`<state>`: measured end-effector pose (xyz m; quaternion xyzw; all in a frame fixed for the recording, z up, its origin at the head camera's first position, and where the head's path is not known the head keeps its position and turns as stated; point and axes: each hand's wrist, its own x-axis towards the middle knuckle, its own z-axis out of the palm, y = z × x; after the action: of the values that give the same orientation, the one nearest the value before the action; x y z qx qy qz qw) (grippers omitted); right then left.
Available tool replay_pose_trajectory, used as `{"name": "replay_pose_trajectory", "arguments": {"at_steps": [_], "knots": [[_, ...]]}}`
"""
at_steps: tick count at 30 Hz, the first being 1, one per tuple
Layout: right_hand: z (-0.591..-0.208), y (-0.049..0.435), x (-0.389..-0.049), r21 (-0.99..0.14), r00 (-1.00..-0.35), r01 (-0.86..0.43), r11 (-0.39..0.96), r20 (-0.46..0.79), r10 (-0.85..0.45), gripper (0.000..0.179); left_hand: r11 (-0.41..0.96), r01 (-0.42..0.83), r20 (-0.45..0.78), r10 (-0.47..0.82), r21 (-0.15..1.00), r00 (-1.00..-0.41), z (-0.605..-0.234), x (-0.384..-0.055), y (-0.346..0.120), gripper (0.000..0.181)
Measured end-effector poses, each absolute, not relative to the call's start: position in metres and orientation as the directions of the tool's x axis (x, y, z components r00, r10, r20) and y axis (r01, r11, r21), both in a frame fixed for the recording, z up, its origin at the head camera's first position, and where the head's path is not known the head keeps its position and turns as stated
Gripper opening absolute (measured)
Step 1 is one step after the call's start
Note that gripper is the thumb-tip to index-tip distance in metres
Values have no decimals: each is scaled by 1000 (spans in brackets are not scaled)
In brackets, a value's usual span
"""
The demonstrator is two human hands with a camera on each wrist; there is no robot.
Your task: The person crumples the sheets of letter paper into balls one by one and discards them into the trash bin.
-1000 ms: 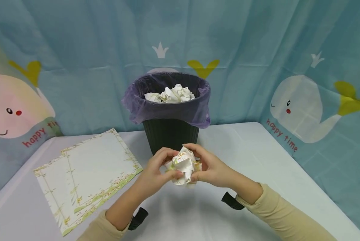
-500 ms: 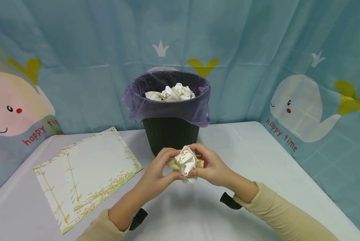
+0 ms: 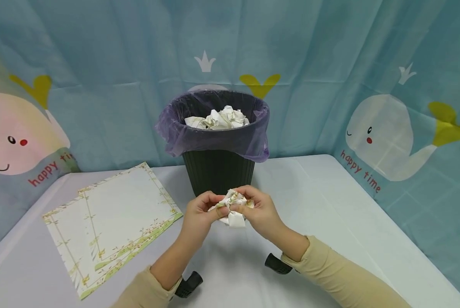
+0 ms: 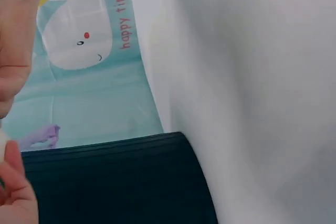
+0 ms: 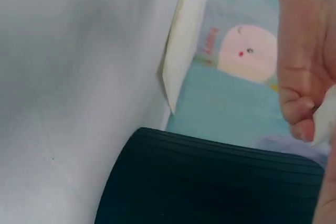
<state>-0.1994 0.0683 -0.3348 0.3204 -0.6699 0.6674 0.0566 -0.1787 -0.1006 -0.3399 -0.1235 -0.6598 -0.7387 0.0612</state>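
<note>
Between both hands, above the table in front of the bin, is a crumpled sheet of paper (image 3: 236,219) with a floral border print. My left hand (image 3: 200,214) grips its left side, thumb in front and fingers behind. On the other side my right hand (image 3: 261,211) grips it the same way, the two thumbs almost meeting. In the right wrist view a bit of the white crumpled paper (image 5: 326,116) shows at the fingers. The left wrist view catches only parts of the hands at its left edge.
Behind the hands stands a dark ribbed trash bin (image 3: 219,171) with a purple liner bag (image 3: 210,143), holding crumpled paper balls (image 3: 224,119). To the left lie overlapping flat sheets of bordered paper (image 3: 129,209) on the white table (image 3: 310,192). A blue whale-print curtain (image 3: 307,51) hangs behind.
The paper has been squeezed into a flatter, tighter bundle, and the thumbs have come closer together over it. Both forearms have swung inward. Bin and flat sheets stay put.
</note>
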Motion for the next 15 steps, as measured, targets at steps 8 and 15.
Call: {"name": "replay_pose_trajectory", "arguments": {"at_steps": [8,15], "knots": [[-315,87,-210,-929,-671,-369,-18,280,-687,76,-38,192,194,85,981,-977,-326,-180,-112,22],[-301,97,-212,-801,-584,-585,127,307,-751,99,29,203,201,72,979,-977,-315,-173,-110,22]]}}
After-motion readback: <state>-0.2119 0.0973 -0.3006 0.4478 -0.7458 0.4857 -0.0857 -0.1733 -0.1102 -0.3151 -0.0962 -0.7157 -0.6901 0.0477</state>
